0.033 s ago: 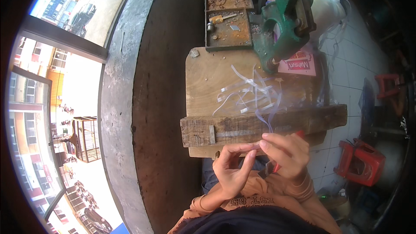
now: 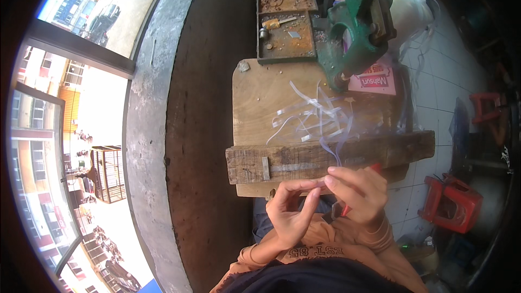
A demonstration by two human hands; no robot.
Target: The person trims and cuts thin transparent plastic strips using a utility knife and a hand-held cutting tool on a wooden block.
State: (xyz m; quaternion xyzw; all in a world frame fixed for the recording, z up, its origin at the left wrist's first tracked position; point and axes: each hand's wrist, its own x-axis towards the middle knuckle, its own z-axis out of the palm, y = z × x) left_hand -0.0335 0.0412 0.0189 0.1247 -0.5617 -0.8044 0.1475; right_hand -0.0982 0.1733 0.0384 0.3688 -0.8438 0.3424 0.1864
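Observation:
My left hand [image 2: 293,211] and my right hand [image 2: 358,192] meet at the fingertips just in front of a rough wooden beam [image 2: 306,165]. The right thumb and fingers pinch a thin clear plastic strip [image 2: 338,154], which trails over the beam. A tool with red handles [image 2: 345,210] also sits in the right hand; its kind is mostly hidden. Thumb and forefinger of the left hand come together beside the right fingertips, and whatever is between them is too small to make out. Beyond the beam lies a tangle of clear plastic strips [image 2: 320,114] on the wooden board [image 2: 252,103].
A green cast-iron press [image 2: 353,38] stands at the far right of the board, over a pink printed sheet [image 2: 374,81]. Left of it is a metal tray [image 2: 285,54] with small parts. A concrete ledge [image 2: 149,130] runs along the left; a red stool [image 2: 453,203] is at right.

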